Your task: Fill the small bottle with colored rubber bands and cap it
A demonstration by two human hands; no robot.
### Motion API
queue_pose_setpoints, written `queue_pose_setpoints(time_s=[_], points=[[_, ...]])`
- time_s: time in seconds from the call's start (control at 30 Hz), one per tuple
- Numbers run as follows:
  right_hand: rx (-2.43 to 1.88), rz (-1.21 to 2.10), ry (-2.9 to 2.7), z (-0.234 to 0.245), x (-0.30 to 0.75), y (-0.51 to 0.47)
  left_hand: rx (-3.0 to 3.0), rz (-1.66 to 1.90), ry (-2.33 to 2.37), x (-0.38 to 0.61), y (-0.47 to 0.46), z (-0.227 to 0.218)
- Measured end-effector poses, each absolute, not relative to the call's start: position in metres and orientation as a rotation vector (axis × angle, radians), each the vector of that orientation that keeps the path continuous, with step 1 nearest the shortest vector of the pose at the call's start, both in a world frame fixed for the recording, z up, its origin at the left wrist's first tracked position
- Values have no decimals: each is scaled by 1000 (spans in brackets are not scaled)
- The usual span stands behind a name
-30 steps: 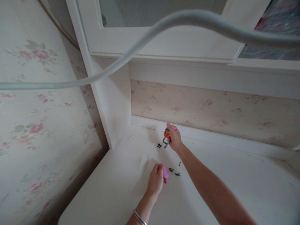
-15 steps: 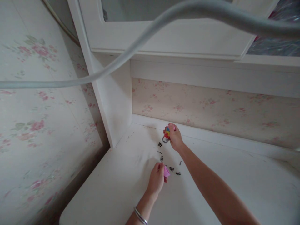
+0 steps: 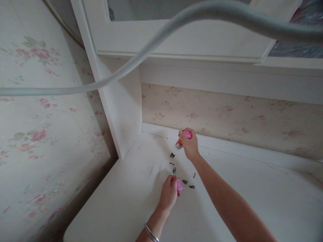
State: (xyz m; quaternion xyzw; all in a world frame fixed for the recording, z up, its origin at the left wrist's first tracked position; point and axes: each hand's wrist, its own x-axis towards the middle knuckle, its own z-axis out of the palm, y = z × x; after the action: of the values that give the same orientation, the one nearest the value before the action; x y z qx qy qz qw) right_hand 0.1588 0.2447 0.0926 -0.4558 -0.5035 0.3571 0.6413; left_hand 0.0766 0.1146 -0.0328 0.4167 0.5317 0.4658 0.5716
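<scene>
My right hand is closed round a small pink-bottomed container, held tilted with its mouth pointing down-left above the white desk. Several small black hair ties lie scattered on the desk below and in front of it. My left hand, with bangles at the wrist, rests nearer to me and pinches a pink lid beside more black ties.
A white cabinet upright and flowered wallpaper close the left side. A flowered back panel runs behind the desk under a white upper cabinet. A grey cable hangs across the top of the view.
My right hand has turned the container further over and lifted it slightly. More black ties now lie on the desk than a second ago. My left hand has barely moved.
</scene>
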Motion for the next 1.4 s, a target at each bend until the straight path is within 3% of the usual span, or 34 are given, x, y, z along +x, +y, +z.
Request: queue_pose_setpoints(time_s=[0.23,0.37,0.67,0.8,0.93,1.4], points=[[-1128,828,-1153,70,155,230,1271,1423,1337,65,112,-30],[-1149,841,-1139,66,162,228,1452,1421,1399,55,120,-28],[-905,869,-878,103,186,190,1129,1643,1310,67,131,-13],[-770,844,-800,104,192,154,501,1522,969,88,125,-7],[-800,934,-682,82,195,138,259,1333,674,101,116,-1],[-804,953,-553,62,191,124,175,1194,581,101,105,0]])
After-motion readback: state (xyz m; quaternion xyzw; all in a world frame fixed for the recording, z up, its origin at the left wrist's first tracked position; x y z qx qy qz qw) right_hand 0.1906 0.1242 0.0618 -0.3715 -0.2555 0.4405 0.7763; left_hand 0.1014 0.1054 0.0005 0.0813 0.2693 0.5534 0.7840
